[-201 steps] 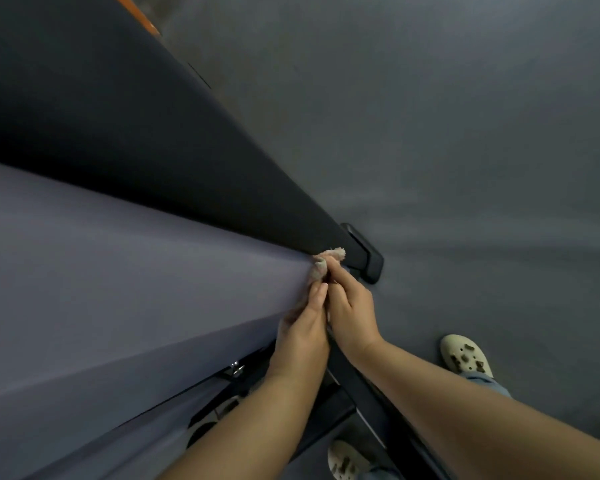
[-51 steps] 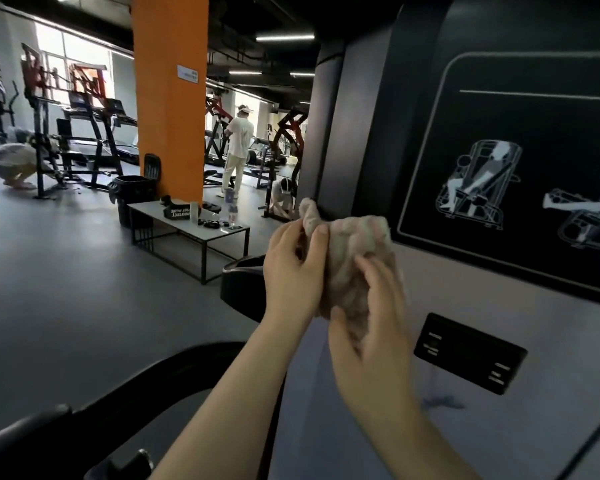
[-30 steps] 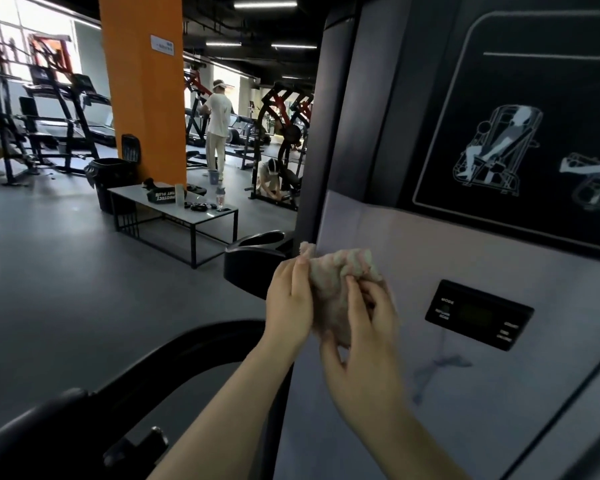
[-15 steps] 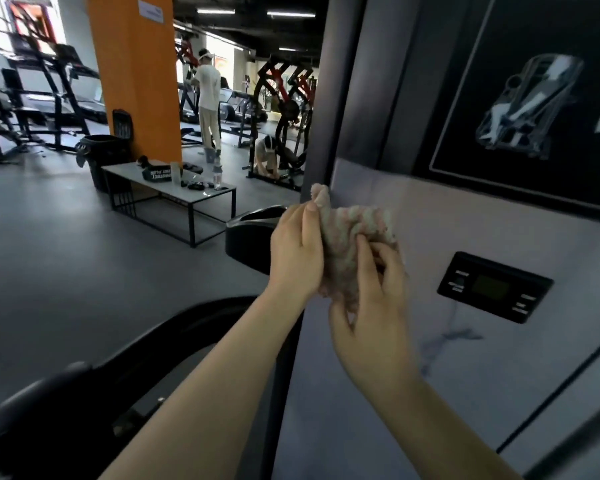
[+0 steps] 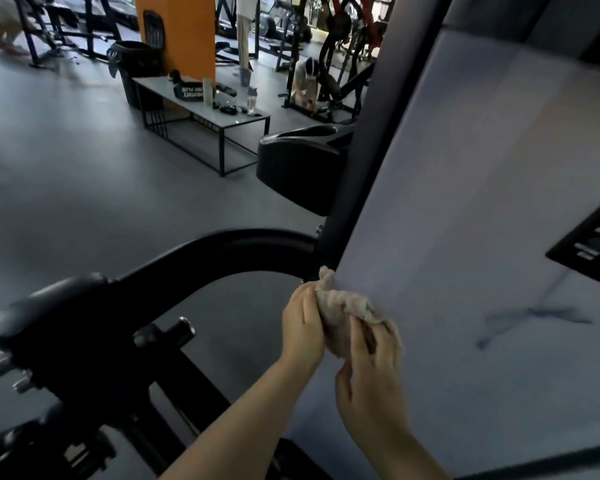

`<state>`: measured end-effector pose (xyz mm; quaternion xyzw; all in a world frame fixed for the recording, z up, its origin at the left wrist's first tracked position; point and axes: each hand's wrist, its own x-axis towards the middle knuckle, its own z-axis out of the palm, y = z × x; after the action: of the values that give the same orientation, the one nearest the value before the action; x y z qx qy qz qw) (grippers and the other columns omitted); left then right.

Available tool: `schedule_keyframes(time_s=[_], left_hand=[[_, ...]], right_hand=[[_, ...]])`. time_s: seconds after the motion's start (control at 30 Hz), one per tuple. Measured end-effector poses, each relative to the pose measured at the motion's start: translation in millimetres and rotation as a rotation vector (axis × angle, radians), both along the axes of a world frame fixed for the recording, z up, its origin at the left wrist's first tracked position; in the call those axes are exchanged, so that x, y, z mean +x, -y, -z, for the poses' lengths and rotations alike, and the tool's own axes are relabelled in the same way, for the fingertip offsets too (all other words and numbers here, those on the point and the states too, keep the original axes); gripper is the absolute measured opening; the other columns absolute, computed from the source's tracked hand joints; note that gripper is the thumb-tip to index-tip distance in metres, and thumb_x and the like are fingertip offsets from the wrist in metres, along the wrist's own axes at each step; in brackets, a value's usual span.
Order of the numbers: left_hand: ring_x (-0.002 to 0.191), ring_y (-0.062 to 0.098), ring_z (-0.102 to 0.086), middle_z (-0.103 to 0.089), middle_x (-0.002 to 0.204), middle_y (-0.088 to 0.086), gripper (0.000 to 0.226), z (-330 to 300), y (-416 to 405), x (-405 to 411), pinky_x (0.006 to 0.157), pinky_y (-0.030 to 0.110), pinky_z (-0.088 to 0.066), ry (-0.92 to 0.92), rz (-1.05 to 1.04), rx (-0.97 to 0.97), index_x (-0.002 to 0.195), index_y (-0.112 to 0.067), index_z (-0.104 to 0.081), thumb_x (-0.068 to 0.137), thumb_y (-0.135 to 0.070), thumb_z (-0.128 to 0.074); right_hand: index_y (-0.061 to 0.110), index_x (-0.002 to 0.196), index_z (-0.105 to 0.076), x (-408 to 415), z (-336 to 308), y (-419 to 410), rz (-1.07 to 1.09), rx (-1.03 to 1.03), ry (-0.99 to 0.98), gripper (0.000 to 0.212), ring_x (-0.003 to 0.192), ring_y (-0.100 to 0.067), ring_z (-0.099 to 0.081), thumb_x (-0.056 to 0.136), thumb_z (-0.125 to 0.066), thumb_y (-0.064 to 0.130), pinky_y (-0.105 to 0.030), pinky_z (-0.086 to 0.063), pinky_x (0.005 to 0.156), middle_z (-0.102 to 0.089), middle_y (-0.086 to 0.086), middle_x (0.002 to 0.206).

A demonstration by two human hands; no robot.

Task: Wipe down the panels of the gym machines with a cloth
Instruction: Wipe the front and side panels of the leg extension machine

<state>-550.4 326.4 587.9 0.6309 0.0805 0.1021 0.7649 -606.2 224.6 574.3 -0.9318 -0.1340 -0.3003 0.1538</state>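
A crumpled pale pink cloth (image 5: 340, 306) is pressed against the left edge of the machine's grey panel (image 5: 465, 220). My left hand (image 5: 302, 327) grips the cloth's left side, beside the black upright post (image 5: 357, 168). My right hand (image 5: 371, 368) holds the cloth from below and to the right, fingers curled over it. A dark smear (image 5: 534, 317) marks the panel right of the cloth. A small black display (image 5: 593, 244) sits on the panel at the right edge.
A curved black arm (image 5: 201, 261) and a knobbed fitting (image 5: 66, 337) of the machine lie left of my hands. A black pad (image 5: 298, 168) juts out above. Farther back stand a low table (image 5: 201, 98), an orange pillar (image 5: 184, 32), other machines and people.
My hands and the cloth have slid down the panel's left edge, from level with the black pad to below the display. The view has tilted downward.
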Motion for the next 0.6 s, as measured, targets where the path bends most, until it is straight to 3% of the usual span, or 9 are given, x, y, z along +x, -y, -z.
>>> schedule_keyframes(time_s=[0.07, 0.2, 0.27, 0.33, 0.37, 0.43, 0.47, 0.53, 0.6], left_hand=[[0.086, 0.012, -0.063, -0.065, 0.091, -0.002, 0.031, 18.8, 1.5, -2.4, 0.072, 0.019, -0.051, -0.091, 0.009, -0.017, 0.095, -0.015, -0.063, 0.1, -0.01, -0.032], [0.077, 0.019, -0.059, -0.062, 0.077, 0.002, 0.038, 46.8, 1.3, -10.2, 0.057, 0.011, -0.045, -0.229, 0.007, 0.018, 0.078, -0.011, -0.06, 0.1, -0.009, -0.03], [0.084, 0.021, -0.06, -0.064, 0.084, 0.005, 0.036, 51.1, 1.8, -8.8, 0.066, 0.015, -0.047, -0.283, 0.005, -0.008, 0.087, -0.011, -0.063, 0.1, -0.011, -0.029], [0.1, 0.024, -0.059, -0.064, 0.104, 0.009, 0.037, 49.2, 2.8, -8.5, 0.083, 0.027, -0.048, -0.354, 0.011, -0.067, 0.11, -0.009, -0.064, 0.1, -0.016, -0.029], [0.103, 0.024, -0.059, -0.064, 0.109, 0.009, 0.038, 44.1, 3.6, -9.1, 0.087, 0.032, -0.047, -0.374, 0.021, -0.096, 0.114, -0.01, -0.063, 0.1, -0.018, -0.029], [0.103, 0.024, -0.06, -0.065, 0.108, 0.01, 0.038, 32.5, 3.6, -8.9, 0.09, 0.036, -0.048, -0.352, 0.053, -0.178, 0.109, -0.014, -0.065, 0.1, -0.021, -0.028], [0.102, 0.024, -0.061, -0.066, 0.107, 0.011, 0.038, 27.3, 2.4, -7.1, 0.09, 0.037, -0.049, -0.321, 0.062, -0.217, 0.104, -0.015, -0.065, 0.1, -0.022, -0.028], [0.103, 0.025, -0.061, -0.066, 0.107, 0.013, 0.038, 20.9, -0.6, -2.0, 0.091, 0.039, -0.05, -0.261, 0.067, -0.252, 0.102, -0.015, -0.066, 0.1, -0.022, -0.028], [0.101, 0.025, -0.062, -0.066, 0.106, 0.015, 0.04, 23.6, -2.1, 0.2, 0.087, 0.035, -0.051, -0.229, 0.058, -0.241, 0.101, -0.012, -0.065, 0.101, -0.02, -0.025]], right_hand=[[0.004, 0.135, -0.033, -2.6, 19.9, 4.7, -0.011, -0.014, -0.059, 0.076, 0.124, -0.034, -0.029, 0.065, -0.06, -0.009, -0.047, -0.041, 0.094, -0.034, -0.011, 0.133], [0.006, 0.136, -0.032, -11.6, 49.1, 7.8, -0.021, -0.063, -0.311, 0.099, 0.121, -0.029, -0.034, 0.05, -0.078, -0.01, -0.031, -0.056, 0.076, -0.037, -0.011, 0.129], [0.008, 0.137, -0.031, -14.9, 56.8, 7.3, -0.002, -0.067, -0.424, 0.104, 0.12, -0.026, -0.034, 0.046, -0.08, -0.006, -0.025, -0.058, 0.067, -0.037, -0.01, 0.129], [0.013, 0.144, -0.024, -19.7, 58.7, 3.8, 0.001, -0.02, -0.468, 0.103, 0.125, -0.023, -0.031, 0.056, -0.077, -0.003, -0.027, -0.057, 0.076, -0.029, -0.005, 0.136], [0.02, 0.149, -0.012, -22.0, 54.3, 1.4, -0.005, 0.017, -0.463, 0.102, 0.131, -0.021, -0.025, 0.068, -0.071, 0.0, -0.029, -0.053, 0.087, -0.018, 0.001, 0.143], [0.033, 0.145, 0.017, -25.7, 40.5, -4.4, -0.046, 0.095, -0.502, 0.096, 0.14, -0.013, 0.001, 0.087, -0.057, 0.01, -0.027, -0.035, 0.107, 0.009, 0.018, 0.146], [0.035, 0.14, 0.022, -26.4, 32.4, -7.2, -0.045, 0.134, -0.489, 0.094, 0.139, -0.006, 0.012, 0.09, -0.054, 0.014, -0.024, -0.028, 0.108, 0.016, 0.022, 0.144], [0.029, 0.147, 0.006, -23.8, 17.9, -13.1, -0.025, 0.144, -0.374, 0.093, 0.138, -0.004, 0.009, 0.086, -0.062, 0.012, -0.02, -0.025, 0.101, 0.008, 0.012, 0.15], [0.011, 0.147, -0.019, -20.4, 19.1, -14.2, -0.012, 0.146, -0.262, 0.089, 0.137, -0.017, -0.008, 0.076, -0.072, 0.004, -0.026, -0.028, 0.095, -0.011, -0.004, 0.149]])
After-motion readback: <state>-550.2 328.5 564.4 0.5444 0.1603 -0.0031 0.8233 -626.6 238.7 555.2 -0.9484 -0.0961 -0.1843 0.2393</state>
